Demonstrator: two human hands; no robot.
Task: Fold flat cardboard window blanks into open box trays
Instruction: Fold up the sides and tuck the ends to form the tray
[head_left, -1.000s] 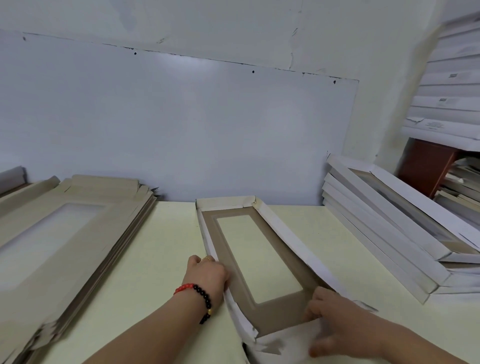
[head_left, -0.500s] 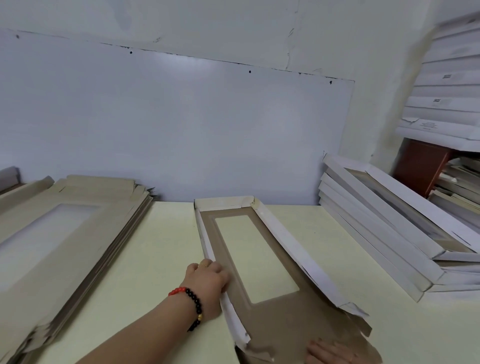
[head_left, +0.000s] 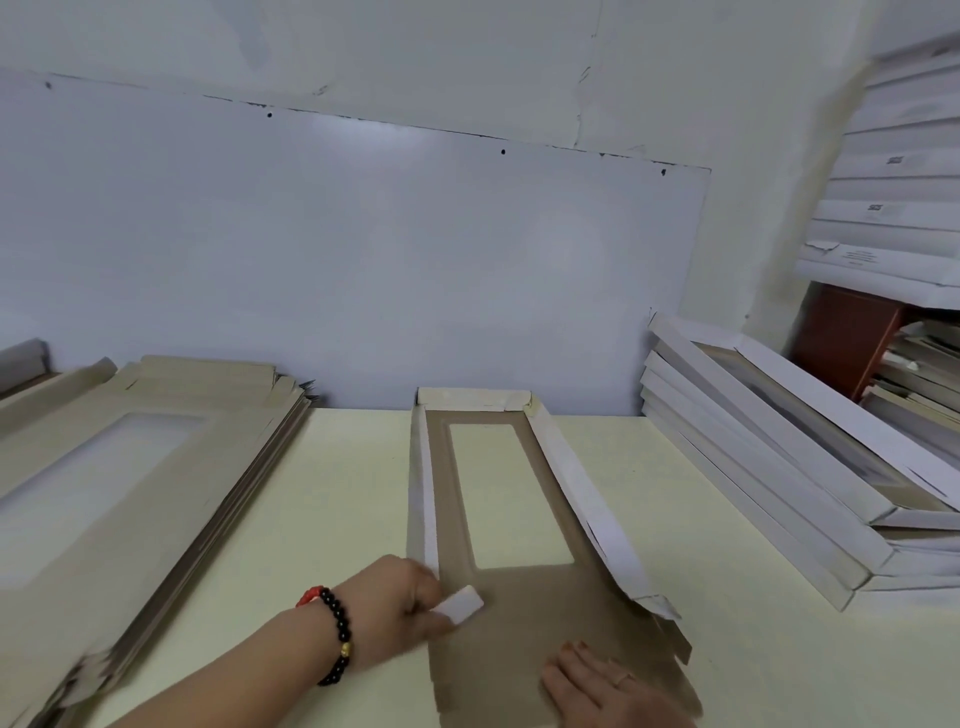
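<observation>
A brown cardboard window blank (head_left: 540, 613) lies lengthwise in the middle of the pale yellow table (head_left: 332, 509). Its far end wall and both long white side walls are raised; the near end lies flat. My left hand (head_left: 402, 603), with a red and black bead bracelet, pinches a small white tab at the near end of the left side wall. My right hand (head_left: 602, 686) rests flat with straight fingers on the brown near end panel.
A thick stack of flat brown window blanks (head_left: 119, 478) lies on the left of the table. A leaning pile of folded white trays (head_left: 779, 467) fills the right side. More white boxes (head_left: 893, 208) sit on a shelf at upper right. A whitish panel stands against the wall behind.
The near end of the blank has dropped flat. My right hand went from the near right corner to pressing flat on the end panel. My left hand now pinches the white tab.
</observation>
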